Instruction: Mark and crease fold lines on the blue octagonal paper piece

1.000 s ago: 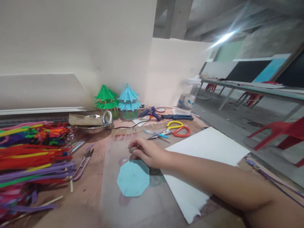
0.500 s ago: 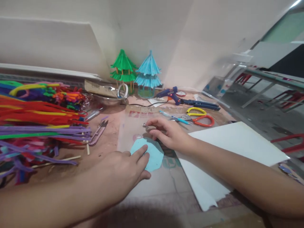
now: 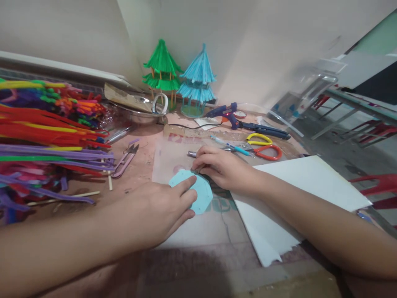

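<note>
A many-sided piece of light blue paper point(image 3: 203, 194) lies flat on the covered work board, small dark dots near its edge. My left hand point(image 3: 173, 198) rests on it, fingers stretched out and pressing it down. At the paper's far edge, my right hand point(image 3: 217, 167) is closed in a pinch with its fingertips at the rim. A short silver metal end point(image 3: 191, 154) shows beyond those fingers; the rest of it is hidden, so I cannot tell what it belongs to. Just behind are a light blue pen point(image 3: 242, 150) and scissors point(image 3: 268, 152) with yellow and red handles.
Bundles of coloured pipe cleaners point(image 3: 46, 128) fill the left side, near thread snips point(image 3: 125, 161). Behind stand a green tiered model point(image 3: 161, 62), a blue one point(image 3: 198, 78), a metal bowl point(image 3: 139, 115) and a glue gun point(image 3: 223, 111). White board point(image 3: 297, 182) lies right.
My right hand has come down from above to the paper's far edge. My left hand stays on the paper. The camera view has tilted and shifted slightly.
</note>
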`<move>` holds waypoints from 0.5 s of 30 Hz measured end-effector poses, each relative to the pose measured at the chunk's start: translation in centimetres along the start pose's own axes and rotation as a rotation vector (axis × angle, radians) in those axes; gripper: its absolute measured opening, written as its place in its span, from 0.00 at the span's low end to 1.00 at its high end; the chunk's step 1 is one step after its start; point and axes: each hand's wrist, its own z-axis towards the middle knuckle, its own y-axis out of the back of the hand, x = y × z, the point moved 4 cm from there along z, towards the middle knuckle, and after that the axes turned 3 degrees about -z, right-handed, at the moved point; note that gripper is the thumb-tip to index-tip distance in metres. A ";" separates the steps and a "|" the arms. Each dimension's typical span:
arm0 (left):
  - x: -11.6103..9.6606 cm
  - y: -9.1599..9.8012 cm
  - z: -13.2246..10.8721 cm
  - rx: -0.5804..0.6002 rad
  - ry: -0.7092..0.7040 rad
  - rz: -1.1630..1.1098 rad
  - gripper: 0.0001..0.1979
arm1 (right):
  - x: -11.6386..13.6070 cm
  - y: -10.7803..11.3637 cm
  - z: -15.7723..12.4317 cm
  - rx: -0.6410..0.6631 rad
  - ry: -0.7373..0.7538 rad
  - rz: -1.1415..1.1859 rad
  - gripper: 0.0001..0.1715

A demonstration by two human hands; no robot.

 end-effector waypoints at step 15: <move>-0.1 0.4 0.4 0.110 0.038 -0.001 0.07 | 0.0 -0.7 0.5 0.007 -0.016 -0.034 0.12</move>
